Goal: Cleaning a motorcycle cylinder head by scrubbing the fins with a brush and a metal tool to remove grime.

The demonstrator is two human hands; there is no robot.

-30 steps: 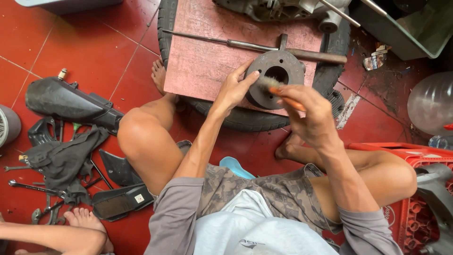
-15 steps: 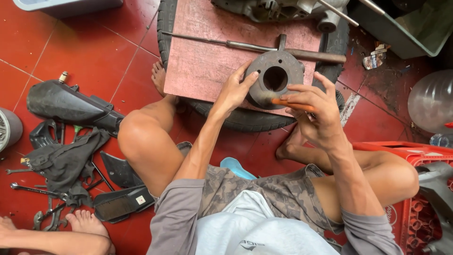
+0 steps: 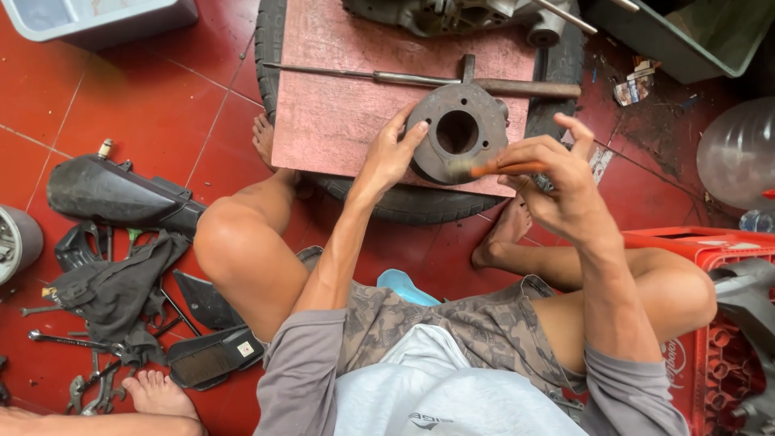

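Observation:
A round grey metal cylinder part (image 3: 460, 133) with a centre bore stands tilted on a pink board (image 3: 347, 89) laid over a tyre (image 3: 420, 202). My left hand (image 3: 393, 149) grips the part's left edge and holds it steady. My right hand (image 3: 557, 182) holds a small orange-handled brush (image 3: 502, 169) with its bristles against the part's lower right face. I sit on the red tiled floor with bare legs drawn up around the tyre.
A long metal bar tool (image 3: 420, 79) lies across the board behind the part; an engine casing (image 3: 452, 16) is beyond. A red crate (image 3: 710, 323) stands at right. Black panels (image 3: 121, 194), rags and wrenches (image 3: 73, 339) lie at left, near another person's foot (image 3: 157, 396).
My right hand has moved the brush from the part's left-centre face over to its lower right side. My left hand keeps its hold on the part's edge.

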